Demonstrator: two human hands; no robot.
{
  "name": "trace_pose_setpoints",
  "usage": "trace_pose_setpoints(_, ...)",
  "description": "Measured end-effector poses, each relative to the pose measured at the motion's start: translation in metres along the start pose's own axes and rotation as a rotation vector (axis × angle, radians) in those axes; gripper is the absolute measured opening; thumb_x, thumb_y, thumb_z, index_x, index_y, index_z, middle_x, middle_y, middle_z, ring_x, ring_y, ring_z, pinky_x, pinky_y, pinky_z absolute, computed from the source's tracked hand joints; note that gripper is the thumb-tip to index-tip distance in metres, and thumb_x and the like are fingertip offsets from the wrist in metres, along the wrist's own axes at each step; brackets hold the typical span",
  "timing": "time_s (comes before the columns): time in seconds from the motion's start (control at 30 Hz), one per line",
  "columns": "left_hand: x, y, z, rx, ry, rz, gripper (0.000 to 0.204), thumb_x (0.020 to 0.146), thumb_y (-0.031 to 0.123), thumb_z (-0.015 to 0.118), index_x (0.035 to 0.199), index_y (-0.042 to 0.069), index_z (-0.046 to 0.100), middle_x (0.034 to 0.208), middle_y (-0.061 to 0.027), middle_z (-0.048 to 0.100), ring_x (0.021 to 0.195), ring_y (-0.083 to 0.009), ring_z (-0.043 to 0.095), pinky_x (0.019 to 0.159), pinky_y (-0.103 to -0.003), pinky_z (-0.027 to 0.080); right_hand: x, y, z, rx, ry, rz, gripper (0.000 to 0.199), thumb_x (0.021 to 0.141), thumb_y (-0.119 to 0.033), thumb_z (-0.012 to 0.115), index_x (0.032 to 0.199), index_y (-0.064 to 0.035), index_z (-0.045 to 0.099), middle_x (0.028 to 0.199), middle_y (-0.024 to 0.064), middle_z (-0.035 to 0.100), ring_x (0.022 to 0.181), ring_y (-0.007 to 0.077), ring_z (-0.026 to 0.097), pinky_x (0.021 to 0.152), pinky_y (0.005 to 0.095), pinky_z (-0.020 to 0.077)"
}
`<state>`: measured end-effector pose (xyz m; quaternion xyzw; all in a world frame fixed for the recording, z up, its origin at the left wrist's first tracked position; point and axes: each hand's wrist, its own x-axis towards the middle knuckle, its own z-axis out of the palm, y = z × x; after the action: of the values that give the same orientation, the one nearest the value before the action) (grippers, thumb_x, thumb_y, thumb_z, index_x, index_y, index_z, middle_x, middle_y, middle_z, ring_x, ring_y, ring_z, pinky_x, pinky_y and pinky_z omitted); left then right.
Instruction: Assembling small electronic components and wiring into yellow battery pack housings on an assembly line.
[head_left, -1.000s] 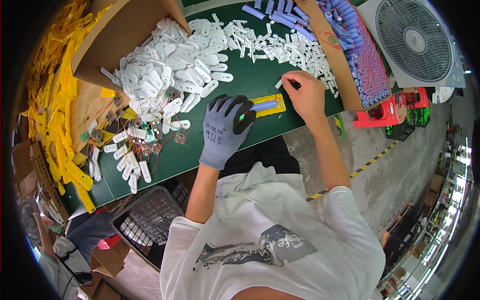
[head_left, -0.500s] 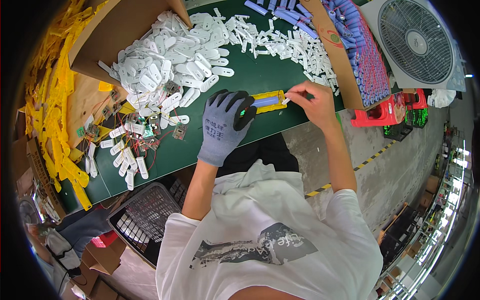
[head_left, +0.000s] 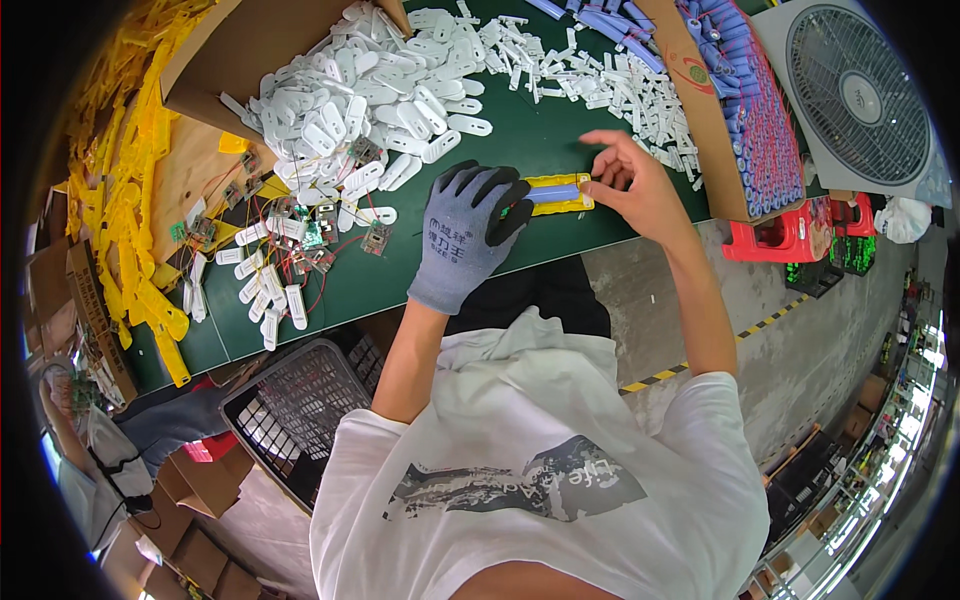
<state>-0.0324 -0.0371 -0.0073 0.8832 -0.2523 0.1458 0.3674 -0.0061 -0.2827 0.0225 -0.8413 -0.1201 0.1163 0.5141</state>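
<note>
My left hand (head_left: 468,232), in a grey-blue glove with black fingers, grips the left end of a narrow yellow plastic casing (head_left: 562,208) on the green table. A blue cylindrical battery cell (head_left: 555,193) lies lengthwise inside it. Some green shows by the gloved fingertips, mostly hidden. My bare right hand (head_left: 643,188) rests its thumb on the casing's right end. Its index finger is stretched out away from the thumb, with the other fingers loosely bent. A bit of white shows at that end, under the thumb.
Beyond my hands lie a heap of white oval covers (head_left: 370,90) and scattered small white pieces (head_left: 600,80). Wired circuit boards (head_left: 310,235) sit at left beside yellow casings (head_left: 135,220). At right stand a cardboard box of blue cells (head_left: 755,130) and a fan (head_left: 860,95).
My right hand has let go of the small white piece at the casing's right end; its pinch has opened and its thumb now touches there. The whole view has shifted slightly.
</note>
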Motion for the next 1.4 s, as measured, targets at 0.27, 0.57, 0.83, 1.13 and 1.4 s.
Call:
trace_pose_setpoints(0.27, -0.055, 0.05, -0.023, 0.021, 0.364, -0.332, 0.055, 0.072, 0.012, 0.078, 0.123, 0.004, 0.059, 0.114, -0.0142, 0.059, 0.103, -0.0338, 0.056, 0.09, -0.045, 0.044, -0.005, -0.002, 0.01, -0.122, -0.092, 0.112, 0.019, 0.085, -0.001, 0.067, 0.104, 0.0008, 0.067, 0.085, 0.003, 0.064, 0.063, 0.0061, 0.059, 0.057, 0.0222, 0.0457)
trace_pose_setpoints(0.57, -0.045, 0.062, -0.019, -0.393, 0.324, -0.668, 0.094, 0.076, 0.013, 0.077, 0.147, -0.004, 0.018, 0.125, -0.0241, 0.05, 0.096, -0.0353, 0.062, 0.082, -0.042, 0.051, -0.042, -0.027, 0.079, 0.387, 0.071, 0.344, 0.018, 0.085, -0.001, 0.068, 0.102, 0.0052, 0.066, 0.088, 0.0059, 0.067, 0.068, 0.0077, 0.064, 0.061, 0.0216, 0.0521)
trace_pose_setpoints(0.83, -0.03, 0.029, -0.029, -0.113, 0.152, -0.613, 0.069, 0.081, 0.027, 0.074, 0.139, 0.008, 0.043, 0.111, -0.0195, 0.052, 0.088, -0.0367, 0.062, 0.072, -0.043, 0.053, -0.026, -0.042, 0.075, 0.149, -0.266, 0.157, 0.031, 0.081, -0.005, 0.071, 0.112, 0.0002, 0.065, 0.093, 0.01, 0.067, 0.07, 0.0145, 0.066, 0.062, 0.0273, 0.0522)
trace_pose_setpoints(1.13, -0.012, 0.02, -0.016, 0.076, 0.196, -0.609, 0.031, 0.083, 0.016, 0.072, 0.111, 0.007, 0.063, 0.1, -0.0152, 0.06, 0.083, -0.0318, 0.063, 0.073, -0.039, 0.05, 0.084, -0.024, 0.074, -0.44, 0.22, -0.252, 0.021, 0.081, -0.017, 0.075, 0.099, -0.0099, 0.068, 0.09, 0.0071, 0.063, 0.073, 0.0214, 0.064, 0.067, 0.0323, 0.0514)
trace_pose_setpoints(1.4, -0.016, 0.007, -0.013, -0.608, 0.324, -0.696, 0.035, 0.085, -0.009, 0.059, 0.118, 0.002, 0.055, 0.105, -0.006, 0.058, 0.089, -0.0116, 0.056, 0.078, -0.026, 0.048, 0.073, -0.011, 0.07, 0.025, 0.23, -0.124, 0.022, 0.082, -0.015, 0.075, 0.098, -0.0045, 0.066, 0.07, 0.0059, 0.066, 0.06, 0.0129, 0.061, 0.059, 0.0269, 0.0485)
